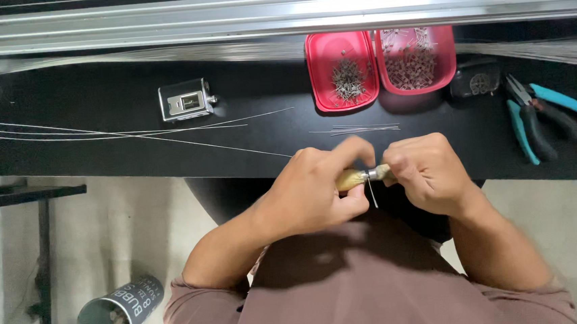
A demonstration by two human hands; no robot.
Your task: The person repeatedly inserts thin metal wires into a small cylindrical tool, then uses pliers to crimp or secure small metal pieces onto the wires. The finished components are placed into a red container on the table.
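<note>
A black worktable [98, 155] is spanning the upper half of the view, with an aluminium rail [278, 10] running along its far edge at 12 o'clock. Pale floor is showing below the table edge. At 7 o'clock a dark cylindrical can [116, 315] is lying tilted on the floor beside a dark metal stand [41, 254].

On the table, long thin wires [117, 135] are lying fanned out at 10 o'clock. A small metal tally counter [187, 100] is sitting just above them. Two red trays [379, 61] at 1 o'clock are sitting side by side, touching, each holding small metal pins. A short bundle of cut wires [356, 129] is lying just below the left tray. Teal-handled pliers [535, 114] are resting at 3 o'clock, well apart from the hands.

Left hand [317, 190] is curling closed around a wooden-handled tool [352, 178], thumb and forefinger clamped on the handle. Right hand [424, 173] is pinching the tool's metal tip end, fingers closed tight. A short wire piece [372, 193] is hanging down from the metal collar between the hands. The tool is being held at centre frame, just off the near table edge, above the person's lap. Both forearms are angling inward from 6 o'clock.
</note>
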